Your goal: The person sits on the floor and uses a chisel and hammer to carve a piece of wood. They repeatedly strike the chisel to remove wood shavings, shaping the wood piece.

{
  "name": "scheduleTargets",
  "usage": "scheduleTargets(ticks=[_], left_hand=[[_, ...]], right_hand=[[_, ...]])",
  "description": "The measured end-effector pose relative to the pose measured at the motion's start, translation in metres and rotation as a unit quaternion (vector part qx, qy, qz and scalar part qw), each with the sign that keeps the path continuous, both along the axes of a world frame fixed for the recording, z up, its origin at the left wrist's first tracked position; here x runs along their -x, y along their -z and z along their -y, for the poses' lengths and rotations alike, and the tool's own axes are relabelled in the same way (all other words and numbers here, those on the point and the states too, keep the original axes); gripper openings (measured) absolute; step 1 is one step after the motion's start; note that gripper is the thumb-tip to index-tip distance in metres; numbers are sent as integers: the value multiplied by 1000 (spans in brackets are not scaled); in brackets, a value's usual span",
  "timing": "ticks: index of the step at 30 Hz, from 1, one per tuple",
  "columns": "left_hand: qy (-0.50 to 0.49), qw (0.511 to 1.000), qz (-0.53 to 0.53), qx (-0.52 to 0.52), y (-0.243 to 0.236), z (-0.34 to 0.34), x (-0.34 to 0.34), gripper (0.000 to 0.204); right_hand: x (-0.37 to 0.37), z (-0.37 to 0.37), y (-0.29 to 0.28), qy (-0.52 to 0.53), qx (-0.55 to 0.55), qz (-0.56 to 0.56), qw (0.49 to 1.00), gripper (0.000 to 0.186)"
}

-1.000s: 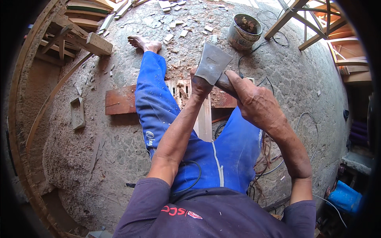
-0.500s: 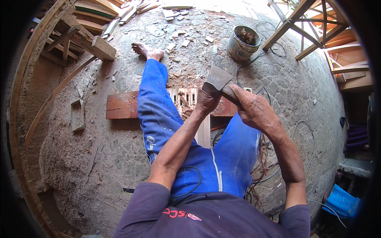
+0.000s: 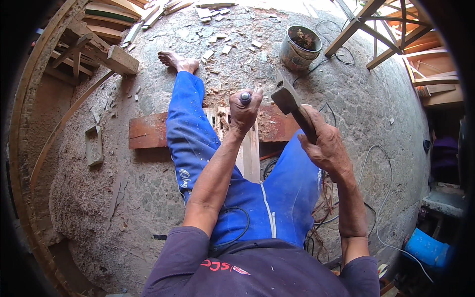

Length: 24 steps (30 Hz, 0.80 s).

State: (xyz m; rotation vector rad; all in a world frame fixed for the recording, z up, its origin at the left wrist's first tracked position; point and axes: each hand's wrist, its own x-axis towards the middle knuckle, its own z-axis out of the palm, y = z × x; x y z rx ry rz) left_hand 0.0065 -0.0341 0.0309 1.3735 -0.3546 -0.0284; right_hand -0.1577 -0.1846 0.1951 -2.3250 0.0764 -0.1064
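Observation:
My left hand (image 3: pixel 242 115) is wrapped round an upright chisel (image 3: pixel 245 98); only the round end of its handle shows above the fist. The chisel's blade is hidden beneath the hand. In my right hand (image 3: pixel 324 141) is a hatchet (image 3: pixel 292 101), held by its dark handle, with the metal head up and to the right of the chisel, apart from it. Below my left hand, pale wooden strips (image 3: pixel 251 156) with dark slots cut in them lie side by side across a reddish-brown board (image 3: pixel 148 131), between my legs. Wood chips lie on the board.
A dirty bucket (image 3: pixel 300 47) stands on the floor ahead, with cables near it. Wood offcuts (image 3: pixel 226 49) are scattered past my bare foot (image 3: pixel 179 62). A small wooden frame (image 3: pixel 94 145) lies at left. Wooden furniture frames (image 3: pixel 368 29) stand at far right, a bench beam (image 3: pixel 121 60) at left.
The hatchet has swung to the right, away from my left hand. My left fist has shifted a little left, and the chisel's handle end now shows in it.

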Motion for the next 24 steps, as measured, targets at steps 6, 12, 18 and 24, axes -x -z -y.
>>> scheduleTargets(ticks=[6,12,18,24], left_hand=[[20,983,173,-54,28,17,7,13],[42,993,76,-77,39,8,5,5],[-43,918,313,-239,48,5,8,19],[22,994,47,-98,11,16,8,36]], right_hand=[[-10,-7,2,-31,27,-4,999,66],[-31,-17,-41,-65,90,95,989,67],[-36,-9,12,-108,184,-52,976,69],[-32,-27,-62,3,56,261,964,61]])
